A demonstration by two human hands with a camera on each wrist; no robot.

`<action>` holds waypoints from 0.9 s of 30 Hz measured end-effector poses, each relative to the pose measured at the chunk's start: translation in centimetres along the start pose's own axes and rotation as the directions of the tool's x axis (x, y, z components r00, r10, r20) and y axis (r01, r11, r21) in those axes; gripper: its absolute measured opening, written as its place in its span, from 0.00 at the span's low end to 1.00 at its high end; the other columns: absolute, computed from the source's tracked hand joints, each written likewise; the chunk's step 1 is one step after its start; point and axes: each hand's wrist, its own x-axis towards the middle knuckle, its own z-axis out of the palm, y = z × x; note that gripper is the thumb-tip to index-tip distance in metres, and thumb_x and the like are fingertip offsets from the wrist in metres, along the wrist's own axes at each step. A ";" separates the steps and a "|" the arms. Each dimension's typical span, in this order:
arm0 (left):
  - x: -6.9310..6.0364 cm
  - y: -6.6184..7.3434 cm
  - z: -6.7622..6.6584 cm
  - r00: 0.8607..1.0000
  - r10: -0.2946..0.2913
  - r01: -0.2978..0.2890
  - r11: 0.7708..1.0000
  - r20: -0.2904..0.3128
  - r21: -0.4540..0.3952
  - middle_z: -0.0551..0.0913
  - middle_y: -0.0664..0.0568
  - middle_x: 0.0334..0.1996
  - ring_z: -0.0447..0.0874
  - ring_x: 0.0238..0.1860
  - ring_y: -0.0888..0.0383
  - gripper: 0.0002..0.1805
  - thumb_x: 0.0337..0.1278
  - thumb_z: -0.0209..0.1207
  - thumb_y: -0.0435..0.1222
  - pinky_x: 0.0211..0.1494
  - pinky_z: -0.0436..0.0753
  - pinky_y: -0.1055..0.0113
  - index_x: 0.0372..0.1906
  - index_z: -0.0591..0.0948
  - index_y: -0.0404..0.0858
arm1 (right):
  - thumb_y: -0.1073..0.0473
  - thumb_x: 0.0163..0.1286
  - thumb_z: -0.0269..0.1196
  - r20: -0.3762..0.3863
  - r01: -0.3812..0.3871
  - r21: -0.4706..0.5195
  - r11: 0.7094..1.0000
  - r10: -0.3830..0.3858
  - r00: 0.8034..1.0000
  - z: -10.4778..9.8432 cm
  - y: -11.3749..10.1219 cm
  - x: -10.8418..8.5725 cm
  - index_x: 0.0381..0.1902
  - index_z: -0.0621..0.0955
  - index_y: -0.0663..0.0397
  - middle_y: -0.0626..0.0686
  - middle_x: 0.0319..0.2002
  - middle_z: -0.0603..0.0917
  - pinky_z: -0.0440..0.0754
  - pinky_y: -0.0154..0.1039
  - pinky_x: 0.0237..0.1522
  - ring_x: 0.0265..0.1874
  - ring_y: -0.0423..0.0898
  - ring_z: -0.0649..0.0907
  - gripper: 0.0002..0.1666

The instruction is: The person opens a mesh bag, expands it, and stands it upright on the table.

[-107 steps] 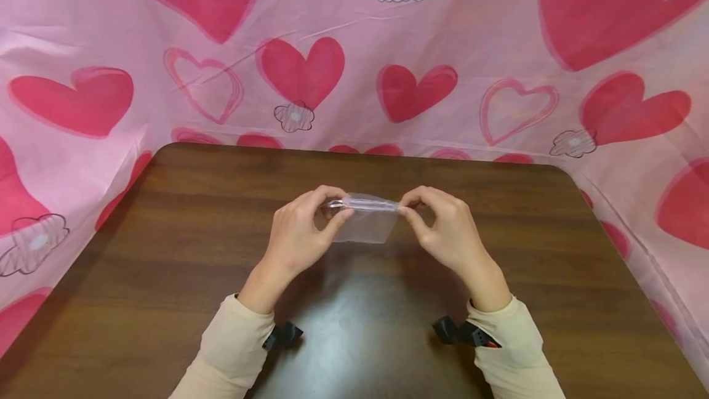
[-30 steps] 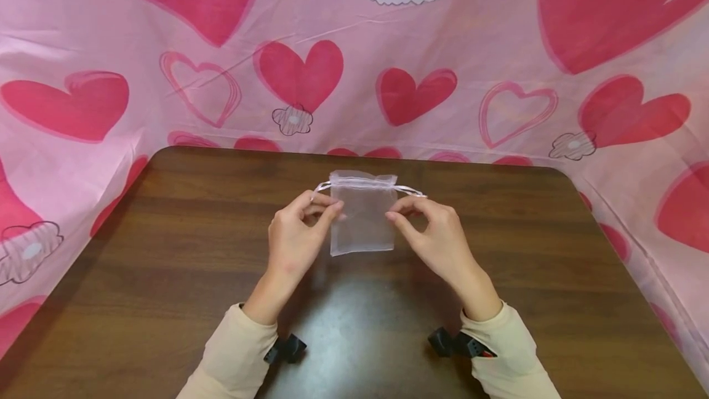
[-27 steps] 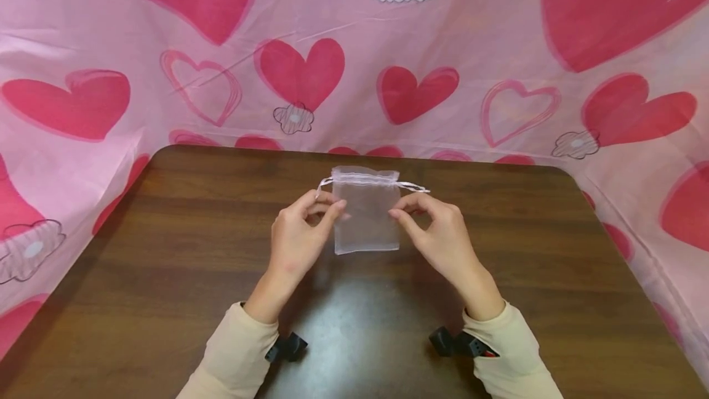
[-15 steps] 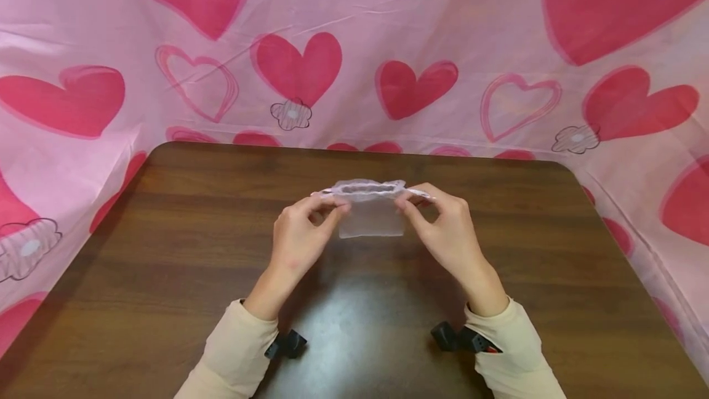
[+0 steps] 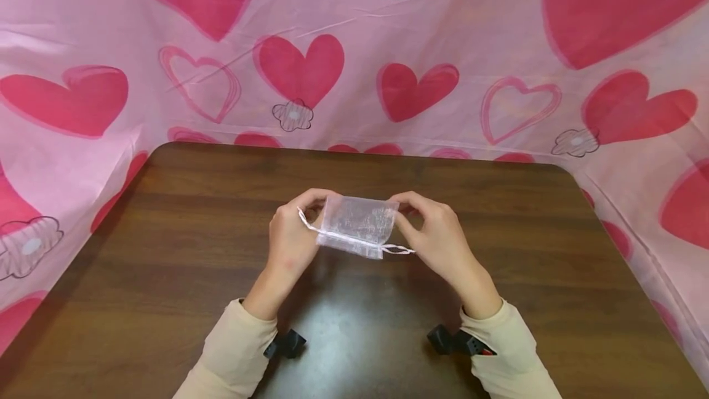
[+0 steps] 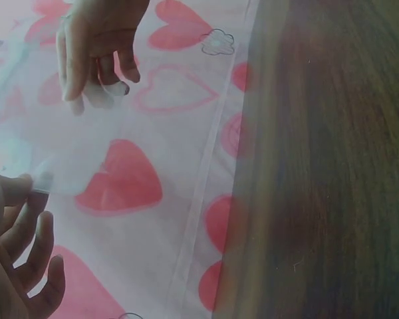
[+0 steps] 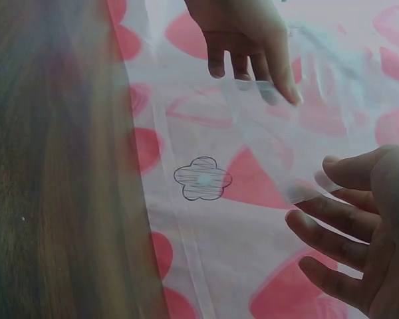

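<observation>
- Bag (image 5: 360,217): sheer, held above the table (image 5: 194,233), short of the far edge; drawstring (image 5: 350,240) along the end turned away from that edge, a loop at either side.
- Left hand (image 5: 290,229): thumb and fingers pinching the bag's left side.
- Right hand (image 5: 445,236): likewise pinching its right side.
- Cloth (image 5: 471,29): heart-printed, beyond the far edge.

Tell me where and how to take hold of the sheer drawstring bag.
Pinch the drawstring bag by its two side edges near the far end, coming from left and right together. It is thin and spread fairly flat there, so pinching both edges should keep it stretched. Its white drawstrings cross the nearer end and jut out both sides, likely to snag there.
</observation>
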 end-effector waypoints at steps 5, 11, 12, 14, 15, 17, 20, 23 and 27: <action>0.0 0.1 0.0 1.000 -0.029 0.029 1.000 -0.004 0.007 0.85 0.57 0.25 0.81 0.26 0.60 0.03 0.59 0.66 0.39 0.33 0.74 0.58 0.37 0.88 0.46 | 0.66 0.62 0.70 0.002 0.003 -0.018 1.000 -0.003 1.000 0.2 0.0 0.0 0.40 0.85 0.54 0.49 0.33 0.87 0.78 0.41 0.34 0.32 0.42 0.83 0.09; 0.1 0.2 -0.1 0.995 -0.100 0.100 0.993 -0.001 0.068 0.86 0.55 0.25 0.81 0.27 0.55 0.12 0.63 0.63 0.50 0.34 0.74 0.52 0.35 0.87 0.46 | 0.63 0.63 0.70 0.015 0.000 -0.020 1.000 0.000 1.000 0.5 0.2 -0.1 0.40 0.86 0.54 0.47 0.31 0.87 0.78 0.41 0.33 0.30 0.40 0.83 0.07; 0.1 0.2 -0.1 0.995 -0.105 0.104 0.992 0.001 0.072 0.86 0.55 0.25 0.81 0.27 0.54 0.13 0.63 0.62 0.50 0.34 0.74 0.51 0.35 0.88 0.46 | 0.63 0.63 0.70 0.017 0.000 -0.021 1.000 0.001 1.000 0.5 0.2 -0.1 0.40 0.86 0.54 0.47 0.31 0.87 0.78 0.41 0.33 0.30 0.40 0.83 0.07; 0.1 0.1 -0.1 0.994 -0.109 0.108 0.991 0.002 0.081 0.86 0.54 0.25 0.81 0.27 0.54 0.13 0.63 0.62 0.50 0.34 0.74 0.51 0.35 0.88 0.46 | 0.63 0.63 0.70 0.022 -0.005 -0.026 1.000 0.005 1.000 0.6 0.2 -0.1 0.39 0.86 0.53 0.47 0.31 0.87 0.78 0.41 0.33 0.30 0.40 0.83 0.06; 0.1 0.1 -0.2 0.994 -0.113 0.113 0.990 0.002 0.080 0.86 0.54 0.25 0.81 0.27 0.53 0.13 0.64 0.62 0.50 0.34 0.74 0.51 0.35 0.88 0.46 | 0.63 0.63 0.70 0.024 -0.007 -0.030 1.000 0.007 1.000 0.6 0.2 -0.1 0.39 0.86 0.53 0.47 0.31 0.87 0.78 0.41 0.33 0.29 0.40 0.82 0.06; 0.1 0.1 -0.2 0.992 -0.127 0.127 0.989 0.000 0.078 0.86 0.54 0.25 0.81 0.27 0.52 0.14 0.64 0.61 0.51 0.34 0.74 0.51 0.35 0.88 0.46 | 0.62 0.63 0.70 0.029 -0.011 -0.036 0.999 0.012 1.000 0.6 0.2 0.0 0.38 0.86 0.53 0.47 0.31 0.87 0.78 0.42 0.34 0.28 0.40 0.82 0.05; 0.1 0.0 -0.3 0.987 -0.158 0.157 0.985 0.006 0.078 0.86 0.54 0.24 0.81 0.28 0.50 0.16 0.64 0.60 0.53 0.35 0.74 0.51 0.33 0.87 0.46 | 0.62 0.63 0.71 0.041 -0.023 -0.040 0.999 0.025 0.999 0.6 0.1 0.0 0.37 0.87 0.53 0.46 0.30 0.87 0.79 0.42 0.34 0.27 0.41 0.81 0.04; 0.1 0.0 -0.3 0.981 -0.189 0.185 0.978 0.034 0.096 0.87 0.54 0.25 0.83 0.31 0.49 0.18 0.64 0.58 0.54 0.37 0.76 0.50 0.32 0.88 0.46 | 0.61 0.64 0.70 0.056 -0.039 -0.035 0.999 0.041 0.998 0.6 0.1 -0.1 0.37 0.87 0.53 0.46 0.30 0.87 0.78 0.42 0.34 0.26 0.41 0.80 0.04; 0.2 0.1 -0.2 0.972 -0.216 0.200 0.967 0.096 0.155 0.88 0.52 0.29 0.85 0.36 0.46 0.17 0.64 0.58 0.54 0.40 0.77 0.47 0.35 0.89 0.47 | 0.60 0.63 0.71 0.054 -0.047 -0.010 0.999 0.048 0.997 0.7 0.1 -0.1 0.38 0.86 0.52 0.45 0.30 0.86 0.80 0.42 0.36 0.29 0.41 0.82 0.06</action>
